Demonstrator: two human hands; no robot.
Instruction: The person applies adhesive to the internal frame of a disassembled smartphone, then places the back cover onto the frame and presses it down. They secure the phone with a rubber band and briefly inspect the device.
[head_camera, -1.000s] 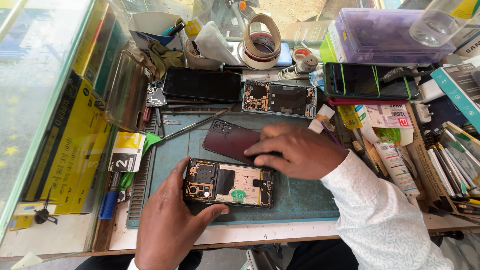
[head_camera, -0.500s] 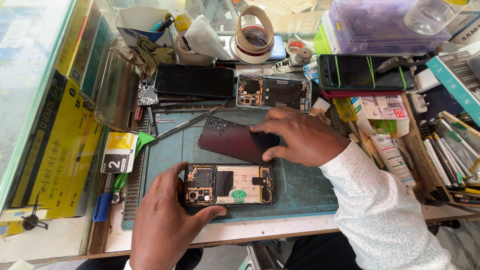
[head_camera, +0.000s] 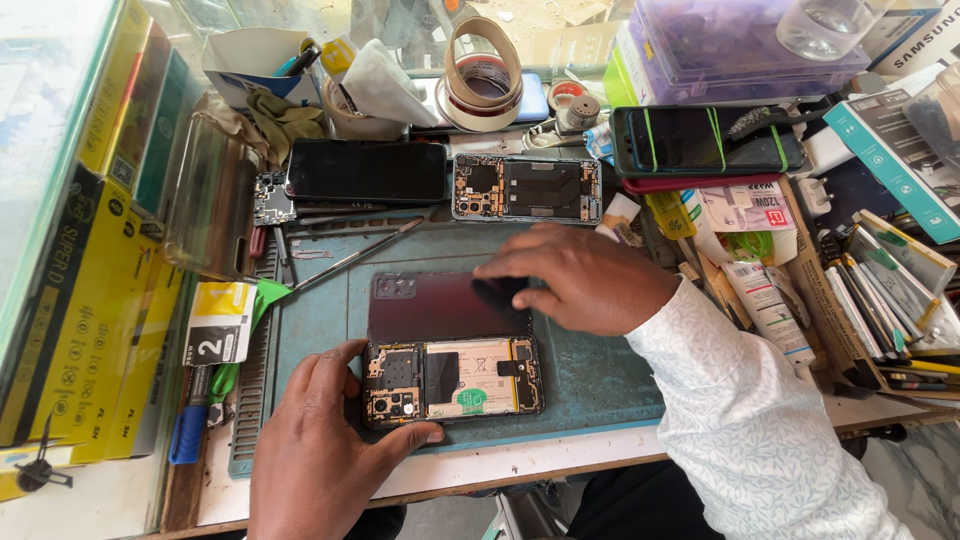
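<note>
An opened phone (head_camera: 452, 378) with its back removed lies on the blue-green work mat (head_camera: 600, 375), showing circuit boards and battery. My left hand (head_camera: 320, 455) grips its left end, thumb under the near edge. A dark reddish back cover (head_camera: 440, 305) lies just behind the phone, its long edge touching it. My right hand (head_camera: 580, 280) rests on the cover's right end, fingers flat on it.
Behind the mat lie a black phone (head_camera: 366, 171), another opened phone (head_camera: 527, 189) and a phone with green bands (head_camera: 705, 140). Metal tweezers (head_camera: 350, 258), tape rolls (head_camera: 484, 75), yellow boxes (head_camera: 70, 310) at left, and tubes and tools (head_camera: 880, 290) at right crowd the bench.
The back cover has been turned from a slant to lie straight along the opened phone's far edge, and my right hand moved with it. My left hand has stayed on the phone.
</note>
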